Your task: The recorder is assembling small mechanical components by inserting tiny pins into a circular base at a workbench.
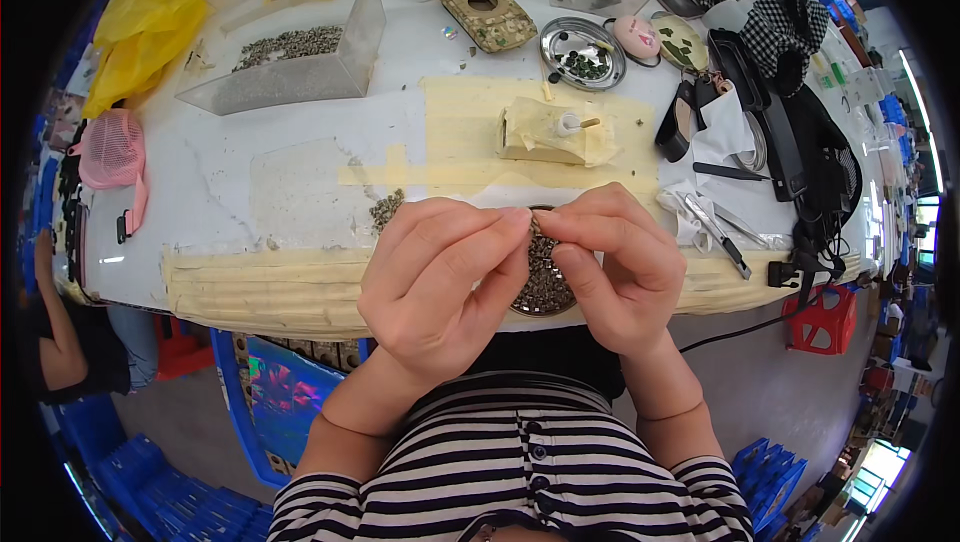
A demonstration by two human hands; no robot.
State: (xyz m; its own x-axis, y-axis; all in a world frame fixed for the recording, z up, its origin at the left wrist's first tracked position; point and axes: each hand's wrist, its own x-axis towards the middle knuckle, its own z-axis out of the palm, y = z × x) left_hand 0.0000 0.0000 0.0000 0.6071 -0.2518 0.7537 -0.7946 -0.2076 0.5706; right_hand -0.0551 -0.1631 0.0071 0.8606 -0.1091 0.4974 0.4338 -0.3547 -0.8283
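Over a round dish (541,313) of small grey-brown pieces (545,287), the left hand (445,272) is pinching its fingertips closed on a tiny piece (536,225), mostly hidden; the right hand (622,267) is meeting it there, thumb hanging lower, its own hold I cannot tell.

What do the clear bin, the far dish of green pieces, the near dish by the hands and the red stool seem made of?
Clear bin: probably rigid plastic, glossy; its walls are see-through.
Far dish: likely polished metal, given its bright silvery rim.
Near dish: perhaps metal; its rim glints, but grey pieces hide much of it.
Red stool: apparently moulded plastic, smooth, evenly coloured.
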